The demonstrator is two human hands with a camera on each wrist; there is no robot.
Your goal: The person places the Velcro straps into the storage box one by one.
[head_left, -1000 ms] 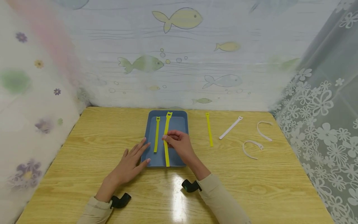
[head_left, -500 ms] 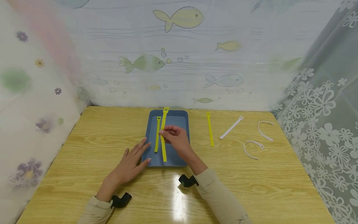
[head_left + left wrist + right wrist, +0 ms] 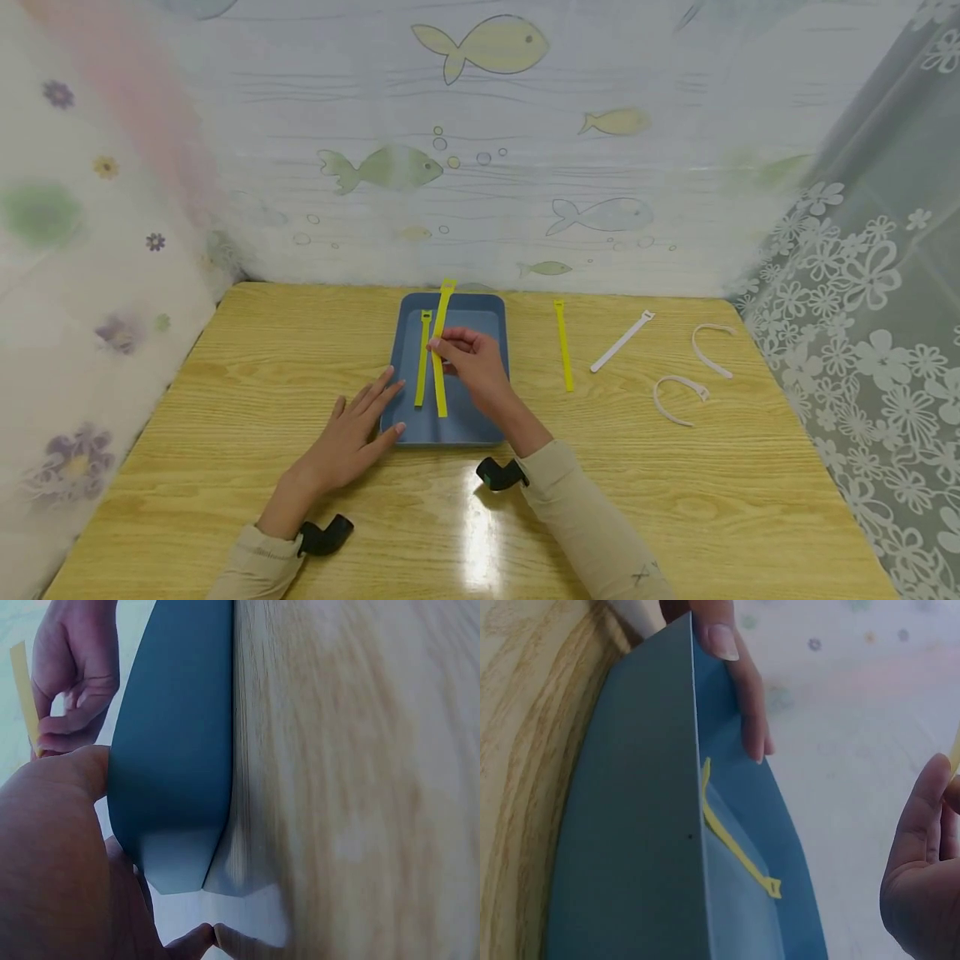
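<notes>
Two hands on the job: my left hand [image 3: 352,433] lies flat, fingers straight, against the blue tray's [image 3: 487,417] near-left edge on the bench [image 3: 225,375]. My right hand [image 3: 468,362] pinches the long yellow strap [image 3: 438,379] over the tray, its far end poking past the back rim. A shorter yellow strap [image 3: 422,358] lies just beside it inside. Risk, I'd say: the long one could drape over the rim or snag its neighbour.
</notes>
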